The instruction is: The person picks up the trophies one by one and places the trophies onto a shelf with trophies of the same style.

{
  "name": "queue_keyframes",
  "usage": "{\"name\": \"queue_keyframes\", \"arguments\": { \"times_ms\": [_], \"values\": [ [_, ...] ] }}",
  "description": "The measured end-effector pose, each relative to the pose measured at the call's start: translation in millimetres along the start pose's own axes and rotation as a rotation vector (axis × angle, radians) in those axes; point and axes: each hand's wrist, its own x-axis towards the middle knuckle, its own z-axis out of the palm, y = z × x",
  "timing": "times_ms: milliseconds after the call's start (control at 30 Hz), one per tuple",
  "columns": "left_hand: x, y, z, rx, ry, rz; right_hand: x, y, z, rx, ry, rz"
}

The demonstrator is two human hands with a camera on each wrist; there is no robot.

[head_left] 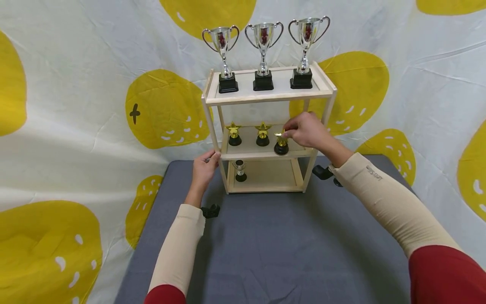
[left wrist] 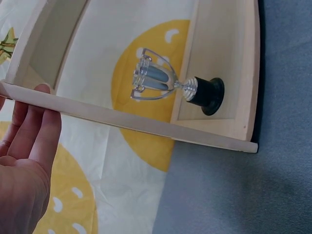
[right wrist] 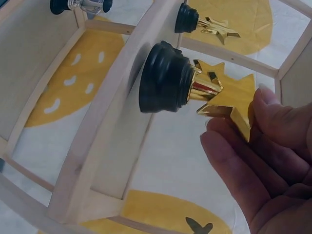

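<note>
A three-tier wooden shelf point(head_left: 265, 100) stands at the back of the table. My right hand point(head_left: 309, 131) pinches a gold star trophy point(right wrist: 226, 100) by its star, thumb on one side and fingers on the other. Its black base point(right wrist: 165, 80) is at the front right of the middle tier. Two more star trophies, a left one point(head_left: 234, 137) and a central one point(head_left: 263, 137), stand on that tier. My left hand point(head_left: 204, 171) grips the shelf's left front post point(left wrist: 117, 116), fingers around it. Below, a small silver cup trophy point(left wrist: 161, 80) stands on the bottom tier's left side.
Along the top tier stand three large silver cup trophies, a left one point(head_left: 227, 78), a middle one point(head_left: 263, 76) and a right one point(head_left: 303, 76). Grey cloth covers the table point(head_left: 273, 245). A white curtain with yellow shapes point(head_left: 167, 109) hangs behind.
</note>
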Motion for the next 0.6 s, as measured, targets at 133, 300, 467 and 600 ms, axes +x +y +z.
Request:
{"name": "queue_keyframes", "arguments": {
  "times_ms": [133,300,467,600],
  "values": [
    [0.1,-0.4,0.0,-0.004,0.003,0.007,5,2,3.0,-0.012,0.022,-0.018],
    [0.0,-1.0,0.2,-0.005,-0.006,0.008,8,5,7.4,-0.035,0.049,-0.017],
    [-0.1,-0.4,0.1,-0.005,-0.002,0.024,11,6,10.7,-0.066,0.075,-0.011],
    [-0.2,-0.8,-0.3,-0.007,-0.003,0.027,14,7,13.9,-0.083,0.098,-0.010]
  ]
}}
